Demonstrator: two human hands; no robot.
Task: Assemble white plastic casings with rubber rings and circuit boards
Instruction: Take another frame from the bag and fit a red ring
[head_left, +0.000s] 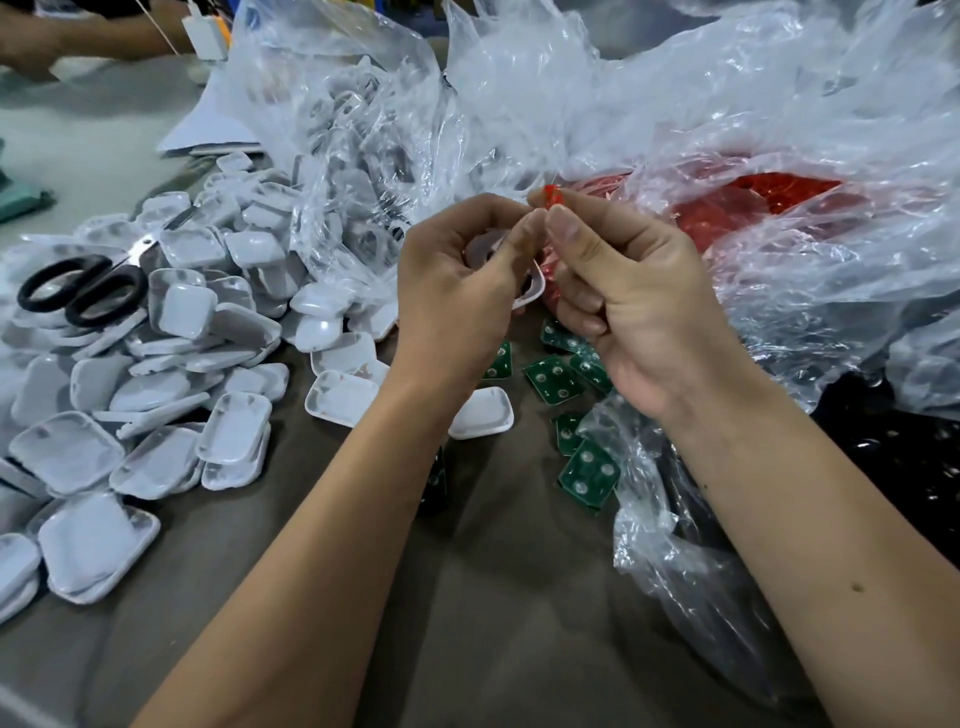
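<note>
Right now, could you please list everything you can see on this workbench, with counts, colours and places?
white casings: too many to count, heaped on the left.
scissors: one pair, black handles, lying on the casing heap.
clear plastic bags: several, crumpled across the back and right; one holds more white parts.
red rubber rings: a mass, inside the right bag.
circuit boards: at least six, green, loose on the table centre.
table: one, grey-brown.
another person's arm: far left corner.
left hand: holds a white casing.
right hand: pinches a red ring.
</note>
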